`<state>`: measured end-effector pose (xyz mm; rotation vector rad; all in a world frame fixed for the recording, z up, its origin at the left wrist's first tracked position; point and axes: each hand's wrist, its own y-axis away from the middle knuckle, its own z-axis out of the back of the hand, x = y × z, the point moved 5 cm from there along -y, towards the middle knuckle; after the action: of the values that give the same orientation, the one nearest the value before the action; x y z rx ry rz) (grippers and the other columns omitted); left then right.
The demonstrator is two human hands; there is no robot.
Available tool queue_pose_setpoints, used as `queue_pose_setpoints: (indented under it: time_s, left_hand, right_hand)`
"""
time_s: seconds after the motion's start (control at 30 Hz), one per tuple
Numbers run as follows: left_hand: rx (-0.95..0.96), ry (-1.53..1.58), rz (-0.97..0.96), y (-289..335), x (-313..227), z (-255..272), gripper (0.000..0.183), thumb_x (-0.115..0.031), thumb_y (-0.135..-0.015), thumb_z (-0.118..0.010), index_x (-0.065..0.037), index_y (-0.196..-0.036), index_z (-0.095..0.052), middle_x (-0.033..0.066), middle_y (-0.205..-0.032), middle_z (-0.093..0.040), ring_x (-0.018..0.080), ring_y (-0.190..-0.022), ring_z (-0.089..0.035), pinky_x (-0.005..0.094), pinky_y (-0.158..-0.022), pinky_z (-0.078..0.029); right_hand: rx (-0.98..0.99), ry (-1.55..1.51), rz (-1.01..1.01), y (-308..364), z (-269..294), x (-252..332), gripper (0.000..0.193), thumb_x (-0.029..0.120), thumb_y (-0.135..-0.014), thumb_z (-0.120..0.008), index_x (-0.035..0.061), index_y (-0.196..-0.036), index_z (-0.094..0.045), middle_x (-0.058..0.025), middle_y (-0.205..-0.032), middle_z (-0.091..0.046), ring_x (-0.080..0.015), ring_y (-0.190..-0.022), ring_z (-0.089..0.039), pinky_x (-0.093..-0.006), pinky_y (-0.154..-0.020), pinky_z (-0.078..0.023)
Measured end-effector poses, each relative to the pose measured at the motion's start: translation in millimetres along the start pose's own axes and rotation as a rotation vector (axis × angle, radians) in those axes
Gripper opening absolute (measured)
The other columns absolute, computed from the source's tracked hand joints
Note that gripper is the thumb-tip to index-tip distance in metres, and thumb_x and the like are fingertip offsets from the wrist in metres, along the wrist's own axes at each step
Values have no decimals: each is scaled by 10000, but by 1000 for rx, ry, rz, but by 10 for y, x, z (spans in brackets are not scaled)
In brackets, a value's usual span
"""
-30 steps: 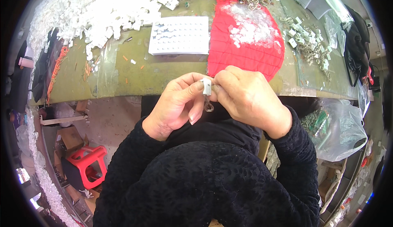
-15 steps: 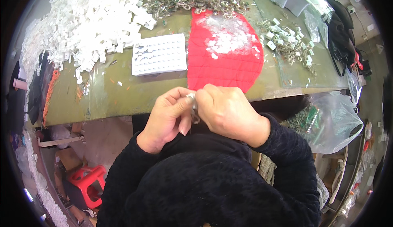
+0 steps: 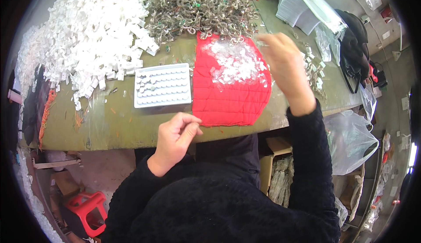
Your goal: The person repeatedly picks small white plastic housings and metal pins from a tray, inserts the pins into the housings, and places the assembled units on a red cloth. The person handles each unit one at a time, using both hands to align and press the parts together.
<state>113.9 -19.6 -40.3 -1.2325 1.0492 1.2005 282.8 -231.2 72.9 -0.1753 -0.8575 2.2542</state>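
My left hand (image 3: 173, 142) is at the table's front edge, close to the lower left corner of a red quilted cloth (image 3: 228, 107). Its thumb and forefinger are pinched together; anything between them is too small to make out. My right hand (image 3: 284, 63) is stretched forward beyond the cloth's right edge, its fingers smeared by motion. Beside it lies a small pile of grey cord loops with white pieces (image 3: 313, 69), partly hidden by the hand. Small white flat pieces (image 3: 239, 63) are scattered on the cloth. A white tray (image 3: 162, 104) with rows of round pieces stands left of it.
A large heap of white plastic pieces (image 3: 94, 32) covers the table's far left. Grey cord loops (image 3: 201, 8) are heaped at the back. Far right are stacked white sheets (image 3: 291, 8), a black bag (image 3: 353, 45) and a clear plastic bag (image 3: 351, 144). A red stool (image 3: 87, 212) stands below left.
My hands have parted from around a small white piece with a grey loop. The right hand has swung forward and right; the left stays near the table edge. The view has shifted.
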Motion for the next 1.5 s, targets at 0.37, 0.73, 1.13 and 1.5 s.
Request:
queue_pose_setpoints:
  time_s: [0.37,0.73,1.13,1.5]
  left_hand:
    - [-5,0,-83,31,60,69,110,-63,-969,-580,10,-1031,-636,56,-778,-683,46,-632,-552,196,-580,-429]
    - [-1,7,-119,29,0,85,115,-45,-960,-561,15,-1028,-633,65,-781,-685,56,-605,-565,197,-556,-429]
    - [-166,521,171,6,-216,356,125,-101,-967,-600,15,-1012,-616,81,-790,-668,63,-454,-473,205,-413,-362]
    - [70,505,404,223,-109,310,123,-102,-922,-681,-11,-947,-602,48,-746,-633,111,-517,-594,224,-446,-448]
  right_hand:
    - [127,-38,255,-904,-949,-211,115,134,-790,-706,87,-895,-709,-72,-894,-598,-256,-892,-600,-371,-789,-481]
    - [224,-1502,-313,-857,-652,367,204,120,-965,-565,-18,-1116,-570,-127,-990,-713,-145,-888,-647,-293,-873,-484]
    - [184,-621,279,192,-371,1572,243,3,-801,-669,55,-1035,-632,-89,-767,-671,-277,-629,-672,-354,-518,-522]
    - [354,-629,234,546,-353,1652,162,64,-775,-720,66,-878,-596,-82,-694,-583,-277,-565,-605,-372,-472,-466]
